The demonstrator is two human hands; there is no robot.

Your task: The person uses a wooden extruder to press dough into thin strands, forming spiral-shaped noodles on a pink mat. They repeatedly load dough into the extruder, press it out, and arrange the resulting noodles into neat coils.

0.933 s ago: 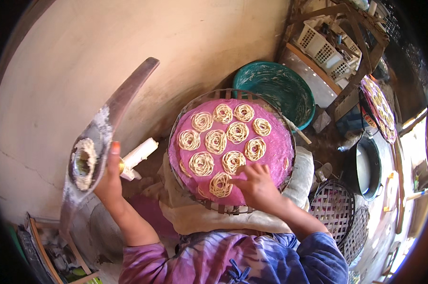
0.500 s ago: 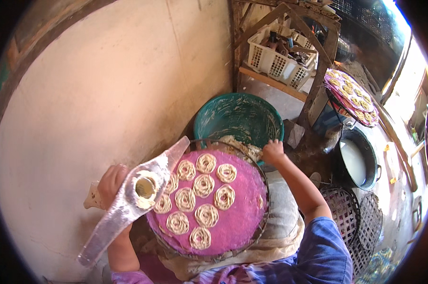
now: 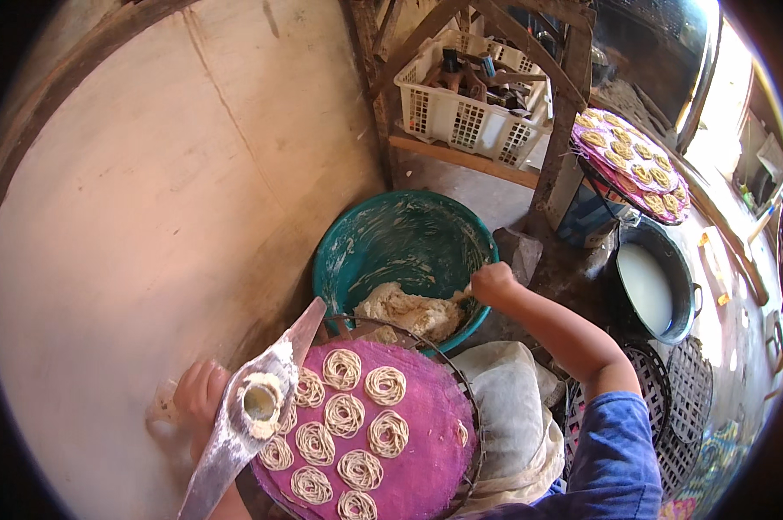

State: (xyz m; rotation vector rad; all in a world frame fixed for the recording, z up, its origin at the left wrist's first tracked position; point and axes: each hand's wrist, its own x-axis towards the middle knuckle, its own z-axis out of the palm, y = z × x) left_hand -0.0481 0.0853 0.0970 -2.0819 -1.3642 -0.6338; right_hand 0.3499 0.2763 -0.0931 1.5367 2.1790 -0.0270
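By camera I see the left hand's fingers (image 3: 204,386) holding the press (image 3: 239,438) by the noodle nests (image 3: 334,416), and the right hand's fingers (image 3: 493,282), whose grip I cannot tell, near dough (image 3: 409,309) in the green basin (image 3: 389,234).

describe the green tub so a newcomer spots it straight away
Find the big pale wall at left. By its right end, below the white crate in the picture, sits a wide round tub. Unlike the dark pot of cloudy liquid to its right, it is green and holds pale dough.
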